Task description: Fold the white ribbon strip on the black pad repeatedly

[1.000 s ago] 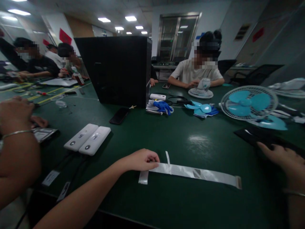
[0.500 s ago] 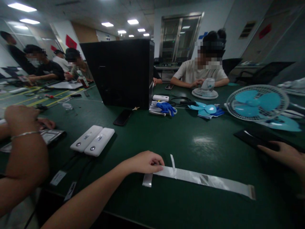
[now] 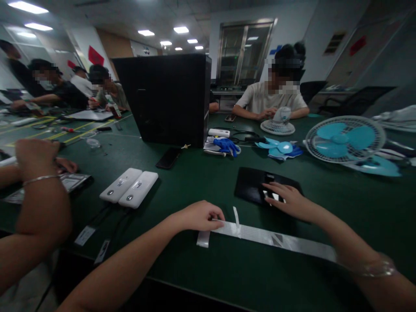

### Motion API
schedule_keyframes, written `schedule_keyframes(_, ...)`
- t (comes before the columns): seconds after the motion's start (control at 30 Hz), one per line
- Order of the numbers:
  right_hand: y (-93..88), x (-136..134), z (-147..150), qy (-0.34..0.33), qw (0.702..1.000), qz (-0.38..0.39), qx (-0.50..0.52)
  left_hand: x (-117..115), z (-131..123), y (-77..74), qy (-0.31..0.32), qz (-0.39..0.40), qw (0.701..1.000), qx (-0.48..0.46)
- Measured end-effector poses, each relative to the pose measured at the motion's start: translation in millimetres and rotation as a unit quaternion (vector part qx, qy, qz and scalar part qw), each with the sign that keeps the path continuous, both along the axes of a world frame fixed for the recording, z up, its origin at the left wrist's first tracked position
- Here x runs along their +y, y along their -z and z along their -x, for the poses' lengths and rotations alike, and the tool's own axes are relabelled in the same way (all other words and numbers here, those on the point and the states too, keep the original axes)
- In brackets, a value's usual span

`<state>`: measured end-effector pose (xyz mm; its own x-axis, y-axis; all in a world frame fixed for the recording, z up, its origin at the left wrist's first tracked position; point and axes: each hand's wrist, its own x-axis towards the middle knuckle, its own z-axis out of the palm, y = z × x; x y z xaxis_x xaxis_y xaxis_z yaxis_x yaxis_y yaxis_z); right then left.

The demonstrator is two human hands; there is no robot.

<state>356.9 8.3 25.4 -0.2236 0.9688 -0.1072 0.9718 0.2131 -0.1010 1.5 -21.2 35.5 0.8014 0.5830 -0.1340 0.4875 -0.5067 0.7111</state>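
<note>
My left hand is closed in a pinch on the left end of a flat white ribbon cable, which runs to the right along the table. A narrow white strip sticks up from the cable, and a short silvery piece of tape shows below my left fingers. My right hand lies with spread fingers on a glossy black plastic panel beyond the cable. A bracelet circles my right wrist. My right forearm hides the cable's right end.
Two white power banks with cords lie left, near a neighbour's arm. A phone and keys sit before a black computer case. Blue gloves, fan blades and a fan lie farther back; a person sits opposite.
My right hand has brought the black panel from the right edge to the table's middle, behind the cable. My left hand keeps its pinch on the cable's left end.
</note>
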Motion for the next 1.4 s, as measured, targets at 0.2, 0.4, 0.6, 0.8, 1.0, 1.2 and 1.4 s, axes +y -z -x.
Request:
schedule_keyframes(0.2, -15.6, -38, 71, -0.075, 0.995, 0.048, 0.049, -1, -1, 0.0, 0.010, -0.025, 1.000, -0.005)
schedule_keyframes(0.4, -25.2, -64, 105, -0.137, 0.982, 0.102, 0.083, -1, -1, -0.5, -0.006, -0.030, 0.999, -0.018)
schedule_keyframes(0.6, -25.1, -62, 95, -0.127, 0.976, 0.042, 0.170, 1, -2, 3.0, -0.056, 0.010, 0.998, -0.001)
schedule_keyframes(0.8, -19.5, -60, 101, -0.112, 0.970, -0.013, 0.213, 1, -5, 8.0, -0.106, 0.047, 0.993, -0.027)
schedule_keyframes(1.0, -3.3, -54, 106, -0.101, 0.977, -0.046, 0.183, -5, -9, 2.0, -0.124, -0.125, 0.983, 0.056)
schedule_keyframes(1.2, -3.6, -53, 110, -0.091, 0.983, -0.064, 0.146, -6, -11, 2.8, -0.148, -0.175, 0.969, 0.096)
schedule_keyframes(1.4, -1.8, -55, 114, -0.097, 0.985, -0.072, 0.123, -6, -12, 1.5, -0.181, -0.149, 0.966, 0.108)
